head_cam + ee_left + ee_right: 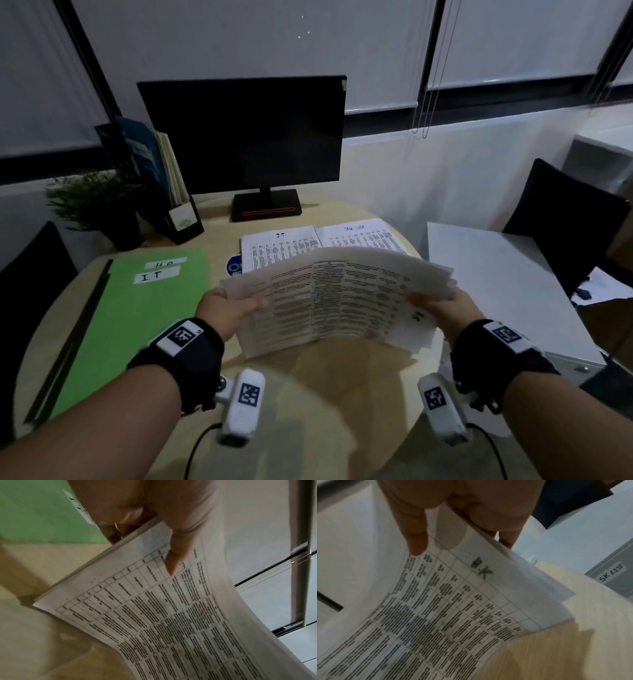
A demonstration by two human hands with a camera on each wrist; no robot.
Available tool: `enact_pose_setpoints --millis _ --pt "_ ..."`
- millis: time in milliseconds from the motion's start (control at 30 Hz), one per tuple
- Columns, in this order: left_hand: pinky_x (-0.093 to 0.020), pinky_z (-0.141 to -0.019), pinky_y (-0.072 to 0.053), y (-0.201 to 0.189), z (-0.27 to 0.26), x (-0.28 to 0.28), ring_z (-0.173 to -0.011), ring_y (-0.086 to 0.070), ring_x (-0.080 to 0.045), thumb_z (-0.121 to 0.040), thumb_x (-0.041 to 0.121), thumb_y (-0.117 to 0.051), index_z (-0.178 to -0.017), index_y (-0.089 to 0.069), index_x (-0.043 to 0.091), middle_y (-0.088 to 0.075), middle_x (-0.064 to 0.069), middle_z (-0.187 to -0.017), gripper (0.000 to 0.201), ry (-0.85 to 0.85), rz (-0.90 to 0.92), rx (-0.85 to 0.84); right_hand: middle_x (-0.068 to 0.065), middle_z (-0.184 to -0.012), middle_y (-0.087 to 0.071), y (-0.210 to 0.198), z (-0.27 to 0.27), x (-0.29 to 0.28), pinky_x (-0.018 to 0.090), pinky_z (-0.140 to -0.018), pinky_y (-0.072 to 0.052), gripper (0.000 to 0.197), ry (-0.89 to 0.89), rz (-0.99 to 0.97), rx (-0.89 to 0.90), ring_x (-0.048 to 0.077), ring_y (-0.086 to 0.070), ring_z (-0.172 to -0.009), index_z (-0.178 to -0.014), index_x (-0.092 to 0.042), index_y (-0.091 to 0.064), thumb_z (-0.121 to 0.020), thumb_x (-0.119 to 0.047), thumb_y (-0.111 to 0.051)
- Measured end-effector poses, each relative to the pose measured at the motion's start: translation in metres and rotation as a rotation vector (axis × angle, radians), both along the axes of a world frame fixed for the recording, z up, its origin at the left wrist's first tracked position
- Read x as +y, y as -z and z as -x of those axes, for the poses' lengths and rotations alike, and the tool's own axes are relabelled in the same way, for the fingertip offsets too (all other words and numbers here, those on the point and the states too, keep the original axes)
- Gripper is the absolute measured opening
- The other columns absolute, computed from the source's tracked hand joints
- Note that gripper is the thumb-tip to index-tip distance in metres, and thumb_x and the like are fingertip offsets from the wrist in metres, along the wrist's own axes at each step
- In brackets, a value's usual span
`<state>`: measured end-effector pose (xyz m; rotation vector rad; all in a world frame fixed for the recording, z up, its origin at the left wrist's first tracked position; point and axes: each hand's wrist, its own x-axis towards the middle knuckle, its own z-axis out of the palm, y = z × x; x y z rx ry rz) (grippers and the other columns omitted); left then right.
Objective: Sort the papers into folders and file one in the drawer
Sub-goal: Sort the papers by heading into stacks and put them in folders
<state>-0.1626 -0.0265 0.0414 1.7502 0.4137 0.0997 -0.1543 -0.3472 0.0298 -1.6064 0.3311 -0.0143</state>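
Hands: left hand [228,310], right hand [442,308] pinching paper stack [337,301] marked "H.K" | green folder [137,318] "IT"

The room is dimly lit and the head view is grainy, its edges bowed by the wide lens. A soft shadow is cast on the table [329,394] beneath the papers [337,301]. Both wrist views are softened by motion blur.
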Motion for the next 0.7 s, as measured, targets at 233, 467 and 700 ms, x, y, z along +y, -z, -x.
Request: enact_pose_setpoints --millis 233,467,700 --pt "-0.039 -0.088 -0.05 -0.005 0.002 -0.007 -0.086 -0.065 -0.023 -0.075 0.016 -0.077 -0.08 -0.067 0.016 -0.07 -0.004 -0.092 0.011 0.037 -0.003 0.034 0.019 -0.098 -0.069 0.005 -0.011 0.003 0.056 -0.09 -0.05 0.022 0.065 0.027 0.034 0.037 -0.065 -0.092 -0.092 -0.011 -0.067 -0.073 -0.006 -0.074" --pt "-0.054 -0.092 -0.046 -0.011 -0.009 0.002 -0.099 -0.065 -0.033 -0.05 0.084 -0.062 -0.108 -0.067 0.015 -0.071 -0.013 -0.103 0.091 0.107 0.253 -0.011 0.013 -0.094 -0.069 -0.012 -0.004 0.007 0.045 -0.079 -0.052 0.045 -0.005 -0.107 -0.145 0.032 -0.064 -0.088 -0.105 -0.017 -0.06 -0.062 -0.03 -0.068" --pt "-0.045 -0.081 -0.05 -0.014 -0.023 0.007 -0.088 -0.065 -0.035 -0.082 0.059 -0.056 -0.102 -0.066 0.005 -0.069 -0.018 -0.092 0.059 -0.001 0.207 -0.069 0.008 -0.094 -0.068 -0.017 -0.026 0.013 0.042 -0.078 -0.051 0.042 0.005 -0.094 -0.091 0.025 -0.063 -0.085 -0.103 -0.021 -0.06 -0.066 -0.042 -0.067"
